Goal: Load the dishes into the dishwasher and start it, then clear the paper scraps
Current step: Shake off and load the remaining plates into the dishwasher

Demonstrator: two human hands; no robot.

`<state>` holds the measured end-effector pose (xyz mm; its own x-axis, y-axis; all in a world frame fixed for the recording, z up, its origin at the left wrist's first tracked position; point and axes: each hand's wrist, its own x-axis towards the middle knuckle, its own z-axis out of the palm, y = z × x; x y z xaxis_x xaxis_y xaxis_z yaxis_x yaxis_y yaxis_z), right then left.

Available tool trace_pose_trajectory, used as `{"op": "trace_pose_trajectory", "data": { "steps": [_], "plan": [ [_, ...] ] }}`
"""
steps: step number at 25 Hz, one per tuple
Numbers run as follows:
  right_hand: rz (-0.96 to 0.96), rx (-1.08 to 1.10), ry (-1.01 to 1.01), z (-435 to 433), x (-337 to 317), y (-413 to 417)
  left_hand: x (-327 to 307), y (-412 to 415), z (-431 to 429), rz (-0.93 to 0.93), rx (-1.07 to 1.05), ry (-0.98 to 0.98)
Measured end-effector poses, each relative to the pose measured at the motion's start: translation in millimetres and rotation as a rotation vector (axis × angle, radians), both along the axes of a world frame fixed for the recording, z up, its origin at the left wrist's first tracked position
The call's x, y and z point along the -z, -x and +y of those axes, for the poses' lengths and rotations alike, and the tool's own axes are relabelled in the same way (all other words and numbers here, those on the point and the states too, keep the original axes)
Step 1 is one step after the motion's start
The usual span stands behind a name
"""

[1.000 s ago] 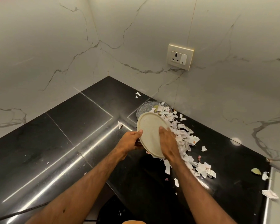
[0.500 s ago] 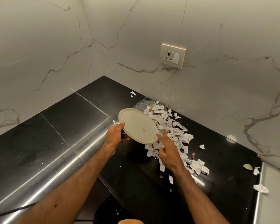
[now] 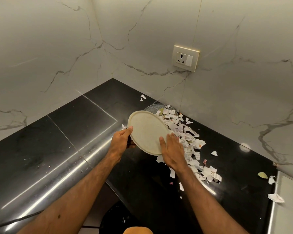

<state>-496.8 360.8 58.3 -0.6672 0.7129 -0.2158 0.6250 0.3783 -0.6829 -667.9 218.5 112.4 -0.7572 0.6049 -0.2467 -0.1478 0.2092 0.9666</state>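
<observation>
Above the table, the left hand is curled on the left rim of a tilted cream plate, and the right hand is laid flat on its near edge. Paper scraps are strewn just rightward, nearest the right hand.

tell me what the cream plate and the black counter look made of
The cream plate looks like matte ceramic or melamine: dull, faintly speckled face, no glare. The black counter looks like polished stone, perhaps granite: mirror-bright light streaks and thin seams.
</observation>
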Motion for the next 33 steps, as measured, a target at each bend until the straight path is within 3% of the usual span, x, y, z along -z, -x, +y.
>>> {"op": "trace_pose_trajectory", "data": {
  "steps": [4,6,12,23,26,30,33],
  "plan": [
    [0.253,-0.023,0.042,-10,-13,3,4,4,-9,0.038,0.024,0.019],
    [0.130,-0.162,-0.050,-19,-15,8,6,0,-8,0.054,0.048,0.025],
    [0.012,-0.166,-0.127,-22,-4,-9,10,4,-15,0.108,0.041,0.054],
    [-0.140,0.031,-0.077,-34,-11,-25,6,22,-18,0.148,0.134,0.108],
    [-0.067,0.108,-0.053,-37,-15,-27,-3,30,-16,0.144,0.193,0.079],
    [0.256,0.426,0.128,-51,-30,-31,-10,40,-20,0.116,0.302,0.089],
    [0.351,0.583,0.181,-68,-35,-44,-11,47,-22,0.175,0.457,0.157]
  ]
}}
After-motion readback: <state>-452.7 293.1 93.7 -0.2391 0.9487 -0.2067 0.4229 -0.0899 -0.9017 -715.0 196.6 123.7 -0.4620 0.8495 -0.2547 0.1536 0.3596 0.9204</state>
